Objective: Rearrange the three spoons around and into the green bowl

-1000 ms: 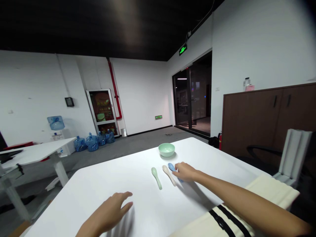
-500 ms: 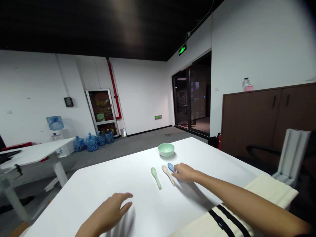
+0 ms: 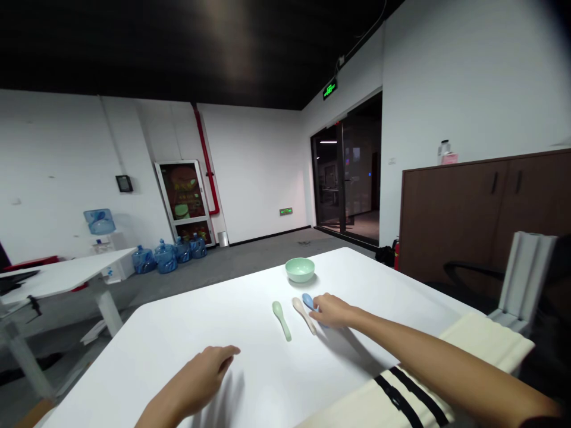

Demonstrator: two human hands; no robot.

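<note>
Left grip [image 3: 203, 375] narrower, spoon [image 3: 308, 301] under right [image 3: 332, 310]

Seen partly under the right fingers [image 3: 325, 306]: a blue spoon [image 3: 307, 299], on the white worktop [image 3: 191, 321], with its head exposed and pointing away, most of the handle covered. Just to the left, a cream spoon [image 3: 302, 310], similarly slanted, with its handle close beside the thumb, contact unclear. Farther left, a pale green spoon [image 3: 281, 320], fully visible, apart from the others.

Blue spoon [image 3: 307, 301]: is looking smooth, plastic
Bowl [image 3: 300, 277]: is gleaming, smooth, glossy
Tabletop [image 3: 187, 333]: is shining smoothly
Cabinet [image 3: 450, 208]: is looking matt, woodlike
</note>
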